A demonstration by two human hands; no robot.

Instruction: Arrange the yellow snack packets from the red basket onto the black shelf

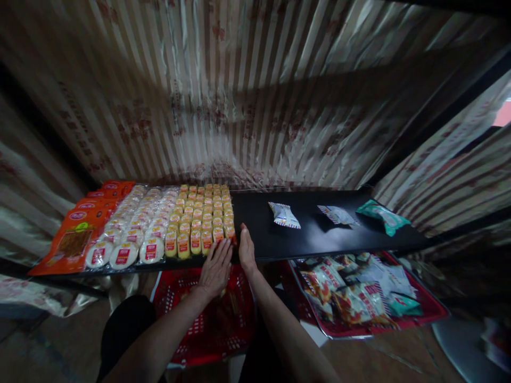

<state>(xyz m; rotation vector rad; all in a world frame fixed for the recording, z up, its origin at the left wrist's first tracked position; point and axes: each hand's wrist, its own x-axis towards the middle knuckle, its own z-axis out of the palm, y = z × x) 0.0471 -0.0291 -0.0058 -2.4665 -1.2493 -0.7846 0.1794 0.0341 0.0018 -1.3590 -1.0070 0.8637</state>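
Rows of small yellow wrapped cakes (pixel 195 218) stand packed side by side on a black shelf (pixel 259 242). My left hand (pixel 217 264) lies over the front end of the rightmost rows, fingers stretched out and touching the wrappers. Upright beside the right edge of these rows is my right hand (pixel 246 247), its fingers extended, with a narrow gap or light contact that I cannot tell apart. Left of the yellow cakes are rows of round white wrapped cakes (pixel 151 249). Orange flat packets (pixel 82 229) overlap at the shelf's left end.
A white packet (pixel 284 215), another white packet (pixel 338 215) and a green packet (pixel 384 215) lie apart on the shelf's right half. Below are a red basket (pixel 191 340) and a red basket (pixel 433 314) full of bagged snacks. Striped curtain (pixel 239 106) hangs behind.
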